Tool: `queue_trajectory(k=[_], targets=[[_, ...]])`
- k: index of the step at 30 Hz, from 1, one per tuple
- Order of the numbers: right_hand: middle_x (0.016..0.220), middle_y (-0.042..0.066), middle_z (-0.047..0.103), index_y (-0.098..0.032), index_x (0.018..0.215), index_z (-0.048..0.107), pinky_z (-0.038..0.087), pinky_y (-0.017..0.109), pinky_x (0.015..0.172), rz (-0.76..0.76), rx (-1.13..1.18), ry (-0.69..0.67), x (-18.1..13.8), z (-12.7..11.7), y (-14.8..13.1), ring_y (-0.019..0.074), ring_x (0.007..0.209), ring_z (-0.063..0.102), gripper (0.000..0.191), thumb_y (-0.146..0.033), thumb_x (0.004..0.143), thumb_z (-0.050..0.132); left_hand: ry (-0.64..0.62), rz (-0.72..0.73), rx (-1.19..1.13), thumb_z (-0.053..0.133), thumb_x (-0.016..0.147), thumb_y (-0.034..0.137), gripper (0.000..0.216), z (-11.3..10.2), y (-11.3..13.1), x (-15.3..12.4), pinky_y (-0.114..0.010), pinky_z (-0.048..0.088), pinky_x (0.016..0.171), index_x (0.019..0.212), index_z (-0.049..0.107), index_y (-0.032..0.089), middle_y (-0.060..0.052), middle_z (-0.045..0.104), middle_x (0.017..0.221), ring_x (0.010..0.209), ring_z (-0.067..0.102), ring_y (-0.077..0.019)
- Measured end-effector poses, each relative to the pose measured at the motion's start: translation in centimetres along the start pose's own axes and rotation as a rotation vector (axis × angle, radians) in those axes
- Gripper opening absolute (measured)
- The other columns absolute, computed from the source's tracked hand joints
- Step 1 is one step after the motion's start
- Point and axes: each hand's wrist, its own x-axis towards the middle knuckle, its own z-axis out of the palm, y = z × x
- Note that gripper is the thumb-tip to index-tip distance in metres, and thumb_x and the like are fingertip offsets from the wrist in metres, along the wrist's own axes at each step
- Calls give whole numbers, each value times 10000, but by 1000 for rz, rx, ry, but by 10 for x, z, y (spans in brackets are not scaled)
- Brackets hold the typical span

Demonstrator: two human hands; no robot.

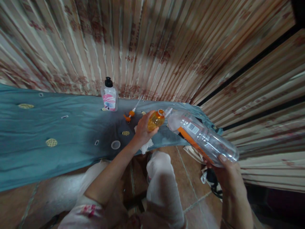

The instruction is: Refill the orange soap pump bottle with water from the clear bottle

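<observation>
My left hand (144, 128) is wrapped round a small amber bottle (156, 121) whose open mouth faces up and to the right. My right hand (225, 168) grips the base end of a large clear plastic bottle (202, 135) with an orange label. The large bottle is tilted, its white neck beside the amber bottle's mouth; whether they touch I cannot tell. An orange pump head (130, 115) with a thin tube lies just left of my left hand. Below that hand is a crumpled white tissue (146, 146), partly hidden.
A clear bottle with a black cap and pink label (110, 99) stands at the back of the teal cloth (76, 127). Nearer lies a round translucent cap (115, 145). Pleated patterned curtains (124, 47) border the back and right. Bags (211, 178) lie on the tiled floor.
</observation>
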Motion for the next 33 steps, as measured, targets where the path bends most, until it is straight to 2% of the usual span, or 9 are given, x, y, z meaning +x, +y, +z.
queue_trajectory(k=[8,17,33], targets=[[760,11,673,-222,1062,713,434,256,453,0,23,3,-1,-2,2,156,567,582,381,-408,735,777,-1,-15,-13,709,783,239,701,2,-3,0,-455,501,1083,1427,434,206,-125,648,1345,1241,639,-292],[767,18,677,-221,1117,712,441,256,460,0,15,13,0,-5,5,157,569,588,426,-407,739,776,-21,-15,-1,688,786,233,710,1,-2,0,-453,494,1082,1440,414,207,-121,642,1355,1244,632,-290],[781,18,676,-219,1062,721,427,260,438,4,18,33,0,0,1,157,558,585,424,-420,698,801,-12,-33,-11,696,772,209,696,1,0,0,-446,499,1081,1414,428,209,-119,651,1355,1249,638,-287]])
